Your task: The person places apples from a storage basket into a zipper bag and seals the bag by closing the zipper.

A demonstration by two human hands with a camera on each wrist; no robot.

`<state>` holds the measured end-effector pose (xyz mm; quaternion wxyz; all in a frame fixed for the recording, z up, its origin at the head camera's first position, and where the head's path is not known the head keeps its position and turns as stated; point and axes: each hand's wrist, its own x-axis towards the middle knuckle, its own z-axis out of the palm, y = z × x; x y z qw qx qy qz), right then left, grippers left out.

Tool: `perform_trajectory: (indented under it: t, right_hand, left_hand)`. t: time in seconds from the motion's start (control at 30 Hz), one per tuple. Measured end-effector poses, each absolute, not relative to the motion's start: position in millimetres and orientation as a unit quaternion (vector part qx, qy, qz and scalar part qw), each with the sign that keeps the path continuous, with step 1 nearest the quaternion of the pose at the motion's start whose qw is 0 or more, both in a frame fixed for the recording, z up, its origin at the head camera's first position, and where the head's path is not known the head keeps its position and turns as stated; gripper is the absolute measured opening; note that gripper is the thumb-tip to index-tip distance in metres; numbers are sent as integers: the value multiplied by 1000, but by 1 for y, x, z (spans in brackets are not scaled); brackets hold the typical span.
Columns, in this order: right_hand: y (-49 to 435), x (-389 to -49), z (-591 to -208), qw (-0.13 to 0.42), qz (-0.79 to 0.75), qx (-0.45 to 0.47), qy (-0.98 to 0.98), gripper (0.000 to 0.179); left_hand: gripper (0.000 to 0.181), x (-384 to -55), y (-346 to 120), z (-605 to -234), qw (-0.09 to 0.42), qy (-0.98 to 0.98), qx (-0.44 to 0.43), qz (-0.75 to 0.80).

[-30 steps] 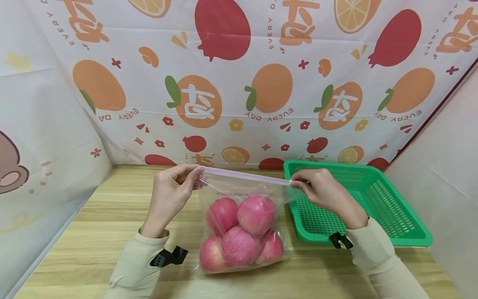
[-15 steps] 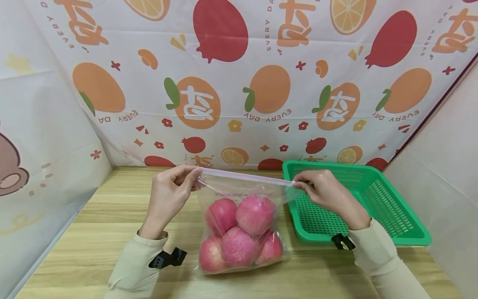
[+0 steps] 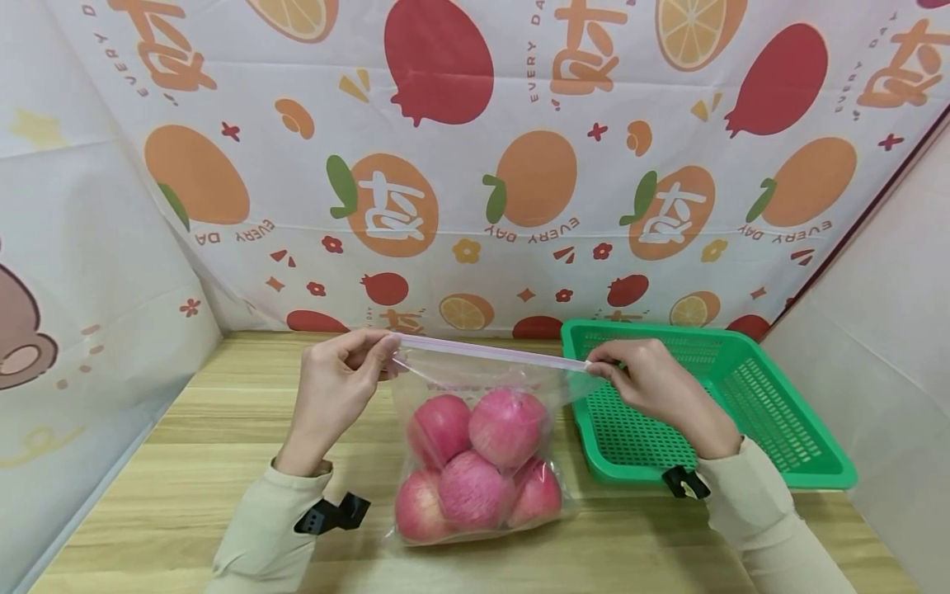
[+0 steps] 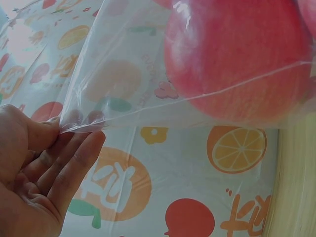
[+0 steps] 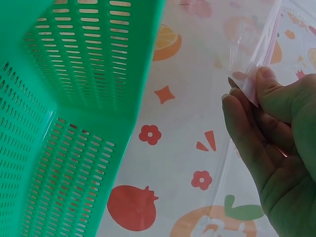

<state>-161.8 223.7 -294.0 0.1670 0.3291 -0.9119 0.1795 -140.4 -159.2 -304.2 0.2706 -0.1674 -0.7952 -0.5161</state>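
Observation:
A clear zip bag (image 3: 475, 371) with a pink zip strip along its top stands on the table, holding several red apples (image 3: 477, 490). My left hand (image 3: 337, 392) pinches the bag's top left corner between thumb and fingers; in the left wrist view, the left hand (image 4: 44, 168) grips the plastic while a large apple (image 4: 237, 54) shows through the film. My right hand (image 3: 653, 384) pinches the top right corner at the end of the strip. The right wrist view shows the right hand (image 5: 271, 118) with the bag corner (image 5: 252, 81) between thumb and fingertips. The strip is stretched taut, slanting down to the right.
A green plastic basket (image 3: 824, 474) with slotted walls stands right of the bag, partly behind my right hand and forearm. The wood-grain table (image 3: 185, 462) runs back to a fruit-printed cloth (image 3: 460, 181). Pale cloth walls (image 3: 96, 247) close off both sides.
My right hand has slid slightly to the right along the strip to its end. The left hand keeps its hold on the left corner, and the apples stay in place.

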Motion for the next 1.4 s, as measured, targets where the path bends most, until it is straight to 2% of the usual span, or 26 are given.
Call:
perform_trajectory:
  t: [0.63,0.93,1.23,1.4]
  right_hand:
    - [232,-159,-295,161,176,312,-920,6]
    - [226,-162,-298,160,147,264,-940,9]
    - [220,-164,-300,78,129,260,-954,20]
    - [217,-161,-298,57,122,267,-954,26]
  left_hand:
    - [14,-142,-162,-306,261,-799,-162,-517]
    - [17,-153,-162,-306,213,-811,-136,-527]
    - [16,-167,-155,-314,193,-816,-148,-525]
    - [16,-171,-155,-317,191,-818,-146,-522]
